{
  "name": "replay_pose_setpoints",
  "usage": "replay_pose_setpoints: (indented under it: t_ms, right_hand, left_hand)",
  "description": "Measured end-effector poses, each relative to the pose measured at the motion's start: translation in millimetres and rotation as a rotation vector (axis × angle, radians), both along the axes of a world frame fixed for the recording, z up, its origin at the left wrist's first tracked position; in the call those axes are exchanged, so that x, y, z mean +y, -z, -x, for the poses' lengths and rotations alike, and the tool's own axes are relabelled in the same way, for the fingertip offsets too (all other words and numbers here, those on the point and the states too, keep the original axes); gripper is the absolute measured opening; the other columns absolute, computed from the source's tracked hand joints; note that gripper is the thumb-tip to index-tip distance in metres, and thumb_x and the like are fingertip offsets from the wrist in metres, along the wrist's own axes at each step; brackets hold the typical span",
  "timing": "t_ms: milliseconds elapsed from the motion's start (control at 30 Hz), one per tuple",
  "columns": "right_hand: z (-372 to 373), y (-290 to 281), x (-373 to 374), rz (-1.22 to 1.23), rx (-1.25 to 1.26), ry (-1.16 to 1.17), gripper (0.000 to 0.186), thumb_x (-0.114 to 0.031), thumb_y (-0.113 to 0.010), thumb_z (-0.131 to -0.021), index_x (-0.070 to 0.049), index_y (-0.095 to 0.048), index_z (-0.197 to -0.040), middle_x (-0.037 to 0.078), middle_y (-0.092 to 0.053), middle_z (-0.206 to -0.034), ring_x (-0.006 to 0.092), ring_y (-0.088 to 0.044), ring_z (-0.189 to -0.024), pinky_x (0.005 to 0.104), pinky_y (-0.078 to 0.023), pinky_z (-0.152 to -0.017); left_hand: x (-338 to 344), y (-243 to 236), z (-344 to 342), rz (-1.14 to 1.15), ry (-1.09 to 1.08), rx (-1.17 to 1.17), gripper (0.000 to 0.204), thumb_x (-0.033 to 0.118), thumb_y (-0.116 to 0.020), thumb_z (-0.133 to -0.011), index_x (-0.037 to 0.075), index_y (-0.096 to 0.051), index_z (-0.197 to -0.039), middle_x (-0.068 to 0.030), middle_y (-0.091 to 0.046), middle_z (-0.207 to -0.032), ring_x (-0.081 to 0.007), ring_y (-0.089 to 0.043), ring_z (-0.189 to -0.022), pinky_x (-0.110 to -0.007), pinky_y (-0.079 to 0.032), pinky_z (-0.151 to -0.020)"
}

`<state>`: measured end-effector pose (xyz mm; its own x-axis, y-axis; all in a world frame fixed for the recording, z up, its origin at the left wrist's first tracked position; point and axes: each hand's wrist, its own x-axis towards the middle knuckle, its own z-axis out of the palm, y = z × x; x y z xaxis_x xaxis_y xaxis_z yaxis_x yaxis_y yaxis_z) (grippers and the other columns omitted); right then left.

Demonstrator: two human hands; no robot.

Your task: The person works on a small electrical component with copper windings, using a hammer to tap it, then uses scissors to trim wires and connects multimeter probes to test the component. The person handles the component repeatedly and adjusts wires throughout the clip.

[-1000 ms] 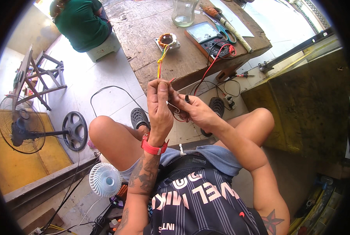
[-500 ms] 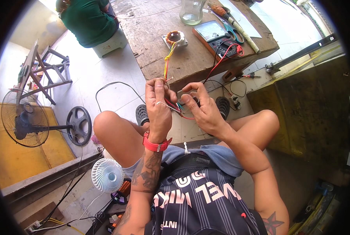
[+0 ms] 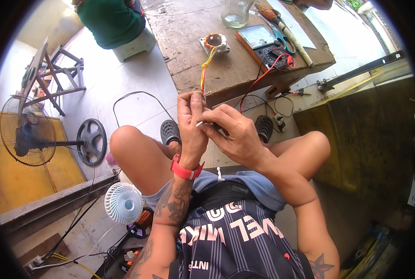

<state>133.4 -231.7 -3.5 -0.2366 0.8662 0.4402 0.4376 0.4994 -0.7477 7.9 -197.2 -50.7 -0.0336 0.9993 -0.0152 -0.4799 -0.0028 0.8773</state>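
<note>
A copper-wound stator coil point(image 3: 214, 43) on a pale square base sits near the table's front edge. Yellow and red lead wires point(image 3: 204, 74) run from it over the edge to my left hand point(image 3: 191, 123), which pinches them between thumb and fingers. A bare wire tip shows just beside that thumb. My right hand point(image 3: 237, 135) is up against the left, its thumb and index finger closed on a thin white wire point(image 3: 199, 124). The rest of the wires between the palms are hidden behind my fingers.
On the wooden table point(image 3: 184, 56) are an analog multimeter point(image 3: 258, 39) with red and black leads, scissors point(image 3: 284, 42), a glass jar point(image 3: 236, 16) and a wrapped stick point(image 3: 291, 37). A soldering iron point(image 3: 300, 92) lies beyond my right foot. Two fans stand left; a person sits far left.
My right hand has moved left to meet the left hand, and its spread fingers have closed on the white wire. The left hand keeps its pinch. The view has shifted slightly.
</note>
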Motion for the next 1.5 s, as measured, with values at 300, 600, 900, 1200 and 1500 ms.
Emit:
replay_pose_setpoints:
  t_ms: [300,600,900,1200,1500]
  right_hand:
    - [-11,6,-5,0.276,0.127,0.082,0.025,-0.015,-0.069,-0.101,-0.004,-0.072,-0.124,0.01,-0.06,-0.101,0.0213,-0.06,-0.087,0.032,-0.051,-0.08]
    - [-31,0,-10,0.301,0.192,-0.004,0.037,-0.007,-0.068,-0.1,-0.009,-0.069,-0.137,0.009,-0.057,-0.107,0.0171,-0.058,-0.094,0.0297,-0.051,-0.084]
    - [-23,7,-7,0.252,0.175,0.059,0.028,-0.004,-0.068,-0.099,-0.011,-0.075,-0.125,0.006,-0.051,-0.104,0.0166,-0.053,-0.093,0.0295,-0.048,-0.081]
    - [-27,10,-7,0.24,0.152,0.069,0.027,-0.004,-0.066,-0.101,-0.012,-0.074,-0.126,0.006,-0.048,-0.104,0.0169,-0.053,-0.094,0.029,-0.048,-0.082]
    - [-32,18,2,0.46,0.49,0.078,0.027,-0.011,-0.064,-0.106,-0.006,-0.066,-0.132,-0.003,-0.057,-0.098,0.0039,-0.052,-0.084,0.0219,-0.046,-0.075]
  left_hand:
    - [-6,7,3,-0.097,-0.107,0.265,0.022,0.025,-0.052,-0.113,0.004,-0.053,-0.116,0.0002,-0.053,-0.087,-0.0015,-0.046,-0.065,-0.019,-0.041,-0.055]
    - [-2,5,12,-0.08,-0.178,0.425,0.02,0.022,-0.049,-0.113,0.002,-0.051,-0.116,0.0008,-0.051,-0.077,-0.0027,-0.045,-0.051,-0.021,-0.04,-0.043]
    - [-3,10,10,-0.137,-0.249,0.533,0.018,0.018,-0.051,-0.112,0.002,-0.055,-0.116,-0.0009,-0.054,-0.08,-0.003,-0.046,-0.059,-0.022,-0.039,-0.051]
    - [-2,18,12,-0.169,-0.237,0.56,0.02,0.02,-0.052,-0.113,0.0,-0.055,-0.118,-0.0038,-0.059,-0.092,-0.003,-0.046,-0.061,-0.021,-0.04,-0.052]
    - [-5,4,17,-0.061,0.091,-0.078,0.012,0.019,-0.051,-0.113,0.008,-0.052,-0.117,-0.0017,-0.054,-0.099,-0.0011,-0.038,-0.052,-0.016,-0.032,-0.042]
